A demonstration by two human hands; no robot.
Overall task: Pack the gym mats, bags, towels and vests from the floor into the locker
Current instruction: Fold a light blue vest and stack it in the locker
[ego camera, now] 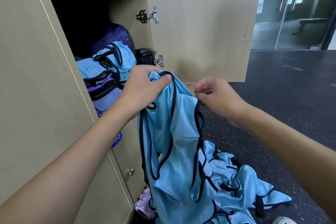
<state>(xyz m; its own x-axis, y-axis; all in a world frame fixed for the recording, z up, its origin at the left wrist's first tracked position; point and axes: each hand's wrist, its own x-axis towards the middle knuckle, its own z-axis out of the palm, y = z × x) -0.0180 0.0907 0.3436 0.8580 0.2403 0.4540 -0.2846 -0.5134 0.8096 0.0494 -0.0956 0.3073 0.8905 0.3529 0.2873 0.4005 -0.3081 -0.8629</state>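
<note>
A light blue vest (174, 151) with black trim hangs in front of the open locker (87, 23). My left hand (145, 85) grips its top edge, bunched at the strap. My right hand (216, 96) pinches the other strap at the vest's upper right. Inside the locker lie several folded blue vests (109, 63) on purple items (105, 94), with a dark purple bag (116, 36) behind them. A heap of more blue vests (236, 187) lies on the floor below the held one.
The locker door (200, 27) stands open to the right, its hinges showing. A pale pink item (145, 205) lies on the floor by the lower lockers. Dark speckled floor (272, 114) stretches right toward glass doors (294, 14). A white shoe (283, 221) shows at the bottom edge.
</note>
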